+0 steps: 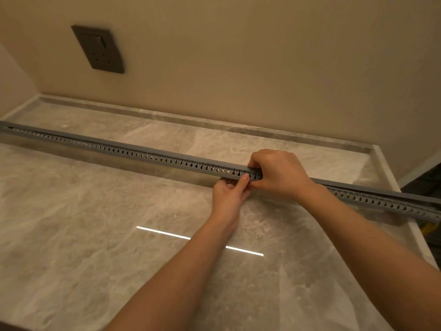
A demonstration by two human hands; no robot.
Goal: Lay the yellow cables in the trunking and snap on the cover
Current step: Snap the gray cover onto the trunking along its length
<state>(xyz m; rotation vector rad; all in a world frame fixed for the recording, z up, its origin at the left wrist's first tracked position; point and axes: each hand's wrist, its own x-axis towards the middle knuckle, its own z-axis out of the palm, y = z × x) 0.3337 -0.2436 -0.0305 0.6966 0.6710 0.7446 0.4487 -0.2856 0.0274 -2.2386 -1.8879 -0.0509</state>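
Cables mostly laid – yellow cables [224,171] show through trunking [133,155] slots, tail off the countertop's [95,223] right edge – your left hand [228,195] and right hand [278,174] pinch closed on the cover [167,152], right stretch apparently unsnapped.

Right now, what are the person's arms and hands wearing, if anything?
Nothing visible: the left hand and right hand are bare, with no gloves, rings, watch or bracelets showing. Both forearms are bare too, no sleeve reaching into view. Fingernails look short and unpainted.

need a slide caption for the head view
Both hands, left and right, press the cover onto grey slotted trunking on a marble counter, yellow cable trailing off the end.
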